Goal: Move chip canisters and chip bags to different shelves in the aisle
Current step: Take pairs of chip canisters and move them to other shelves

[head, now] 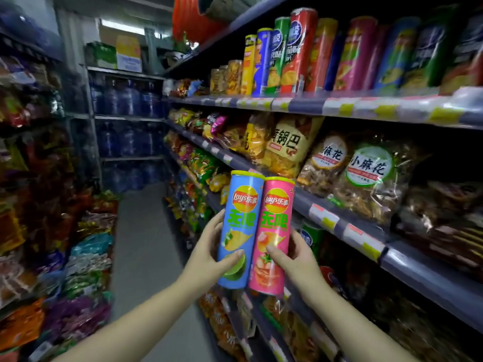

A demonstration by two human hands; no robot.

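Two Lay's chip canisters stand upright side by side in the air in front of the right-hand shelves. My left hand [209, 253] grips the blue canister [241, 218] low down, thumb across its front. My right hand [294, 259] grips the pink canister [274, 231] the same way. The two tubes touch along their sides. A row of tall chip canisters [300, 53] fills the top shelf at the right. Chip bags [285, 150] lie on the shelf [347, 228] just behind the held canisters.
Shelves with snack bags [39, 205] line the left side of the narrow aisle. A grey floor strip [146, 244] runs between the two sides. Blue water jugs [128, 100] fill the rack at the far end, with cartons [128, 53] on top.
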